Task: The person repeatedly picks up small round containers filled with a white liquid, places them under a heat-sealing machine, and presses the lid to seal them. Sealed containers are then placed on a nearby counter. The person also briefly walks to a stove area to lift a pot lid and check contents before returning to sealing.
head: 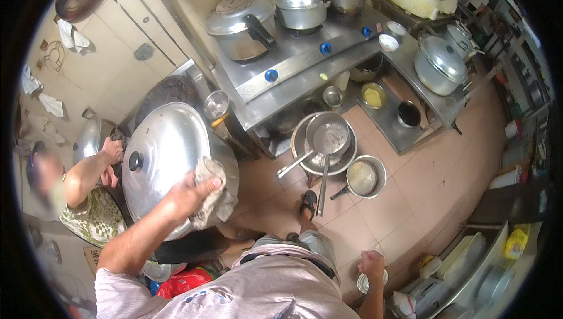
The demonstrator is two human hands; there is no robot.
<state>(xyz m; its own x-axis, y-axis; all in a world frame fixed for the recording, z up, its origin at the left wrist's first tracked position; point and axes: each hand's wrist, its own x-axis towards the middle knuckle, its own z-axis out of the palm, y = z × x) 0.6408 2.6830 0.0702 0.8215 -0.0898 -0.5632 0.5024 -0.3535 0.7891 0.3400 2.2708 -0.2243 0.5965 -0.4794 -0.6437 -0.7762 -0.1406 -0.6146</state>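
Note:
My left hand (187,195) is closed on a crumpled grey-white cloth (211,187) against the side of a large lidded aluminium pot (169,143). The pot's domed lid has a black knob (135,161). My right hand (372,262) is low on the right, its fingers curled, with nothing plainly visible in it. A round metal container (364,283) shows partly behind that wrist. At the far left another person (94,213) has their hands (113,149) by a dark cloth, close to another domed lid (88,138).
A steel stove (303,61) bears a pressure cooker (246,33) and other pots. Saucepans with long handles (327,134) rest over a basin (299,143) ahead of my feet, beside another saucepan (366,177) on the tiled floor. A red plastic bag (187,280) lies low at left. Shelving (475,266) stands at right.

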